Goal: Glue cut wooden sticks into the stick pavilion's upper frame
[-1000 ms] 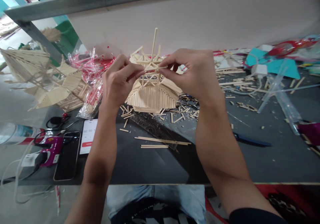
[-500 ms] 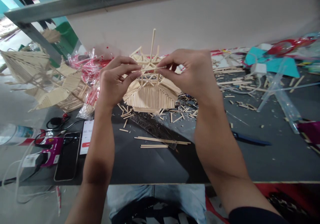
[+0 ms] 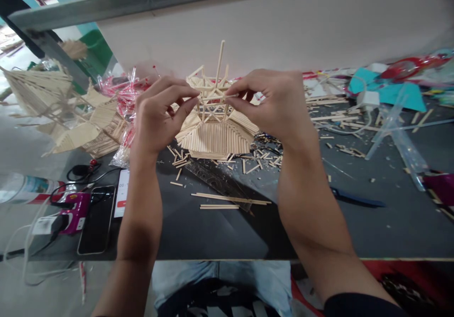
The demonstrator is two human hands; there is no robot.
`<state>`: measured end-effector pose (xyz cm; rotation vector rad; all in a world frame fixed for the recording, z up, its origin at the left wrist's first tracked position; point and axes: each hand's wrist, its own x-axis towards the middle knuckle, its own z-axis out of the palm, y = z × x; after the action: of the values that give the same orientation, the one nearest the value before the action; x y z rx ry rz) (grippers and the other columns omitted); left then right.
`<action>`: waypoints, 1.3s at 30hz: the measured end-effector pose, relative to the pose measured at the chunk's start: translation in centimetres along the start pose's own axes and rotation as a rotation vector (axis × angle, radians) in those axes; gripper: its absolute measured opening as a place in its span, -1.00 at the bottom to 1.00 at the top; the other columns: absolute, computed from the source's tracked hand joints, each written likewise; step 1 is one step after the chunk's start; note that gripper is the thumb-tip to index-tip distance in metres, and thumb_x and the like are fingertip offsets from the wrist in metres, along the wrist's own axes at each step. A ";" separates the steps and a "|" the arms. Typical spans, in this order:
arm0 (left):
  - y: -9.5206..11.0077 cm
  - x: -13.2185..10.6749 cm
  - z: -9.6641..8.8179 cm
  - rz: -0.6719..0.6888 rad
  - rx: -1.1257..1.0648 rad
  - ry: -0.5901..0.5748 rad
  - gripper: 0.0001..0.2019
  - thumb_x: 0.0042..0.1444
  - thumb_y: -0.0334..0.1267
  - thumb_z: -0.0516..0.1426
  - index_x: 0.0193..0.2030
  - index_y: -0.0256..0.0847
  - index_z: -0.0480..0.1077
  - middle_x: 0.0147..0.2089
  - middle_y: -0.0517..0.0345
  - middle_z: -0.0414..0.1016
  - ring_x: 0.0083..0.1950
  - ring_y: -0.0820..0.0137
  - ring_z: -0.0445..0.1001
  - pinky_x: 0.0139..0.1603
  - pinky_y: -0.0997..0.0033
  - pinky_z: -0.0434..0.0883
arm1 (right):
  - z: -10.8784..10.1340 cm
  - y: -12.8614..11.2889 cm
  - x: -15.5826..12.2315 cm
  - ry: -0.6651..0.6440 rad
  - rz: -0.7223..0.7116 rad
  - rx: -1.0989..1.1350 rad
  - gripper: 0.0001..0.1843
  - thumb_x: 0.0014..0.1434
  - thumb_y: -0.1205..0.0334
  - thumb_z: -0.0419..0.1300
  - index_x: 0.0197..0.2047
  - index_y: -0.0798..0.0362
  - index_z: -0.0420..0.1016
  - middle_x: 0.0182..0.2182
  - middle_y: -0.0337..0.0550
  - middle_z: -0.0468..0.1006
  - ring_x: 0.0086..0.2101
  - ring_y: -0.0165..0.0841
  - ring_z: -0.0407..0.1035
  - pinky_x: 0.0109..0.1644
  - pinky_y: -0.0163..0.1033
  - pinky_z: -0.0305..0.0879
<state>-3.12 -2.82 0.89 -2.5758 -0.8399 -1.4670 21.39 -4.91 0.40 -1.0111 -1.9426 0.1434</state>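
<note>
A model pavilion (image 3: 216, 137) built of thin wooden sticks stands on the table, with slatted roof panels below and an upright stick (image 3: 220, 62) rising from its open top frame. My right hand (image 3: 275, 102) pinches the right end of a short wooden stick (image 3: 214, 98) lying across that frame. At the left end, my left hand (image 3: 156, 114) has thumb and index finger closed around the same stick; its very tip is hidden by the fingers. Cut stick bits (image 3: 251, 163) and a clear ruler (image 3: 216, 180) lie in front of the model.
Two phones (image 3: 95, 220) and a purple power strip (image 3: 76, 213) lie at the left. Another stick model (image 3: 88, 123) stands behind them, beside plastic-wrapped red bundles (image 3: 124, 92). Longer sticks (image 3: 230, 198) lie near the front. A blue-handled tool (image 3: 358, 198) and scraps lie at the right.
My left hand has shifted slightly left and its fingers have drawn in at the stick's end. My right hand keeps its pinch. The camera view has moved a little.
</note>
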 end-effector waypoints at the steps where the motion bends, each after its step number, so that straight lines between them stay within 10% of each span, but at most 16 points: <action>1: 0.4 0.0 -0.1 -0.007 -0.005 0.010 -0.93 0.32 -0.21 0.22 -0.14 -0.07 0.55 -0.13 0.18 0.61 -0.19 0.43 0.53 -0.35 0.35 0.47 | 0.0 0.0 0.0 -0.002 0.003 -0.004 -0.91 0.27 0.15 0.28 -0.27 -0.08 0.60 -0.28 -0.13 0.67 -0.31 -0.25 0.51 -0.15 -0.07 0.49; 39: 1.1 -0.3 1.7 -0.023 0.050 -0.018 -0.87 0.28 -0.38 0.22 -0.11 -0.07 0.55 -0.08 0.16 0.61 -0.16 0.45 0.56 -0.29 0.42 0.51 | -1.3 0.3 -0.5 0.033 0.024 -0.010 -0.89 0.28 0.11 0.29 -0.25 -0.12 0.66 -0.26 -0.16 0.70 -0.27 -0.19 0.56 -0.14 -0.02 0.48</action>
<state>-1.33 -3.38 -0.04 -2.5554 -0.8997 -1.4128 22.70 -5.47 0.69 -1.0379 -1.9034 0.1296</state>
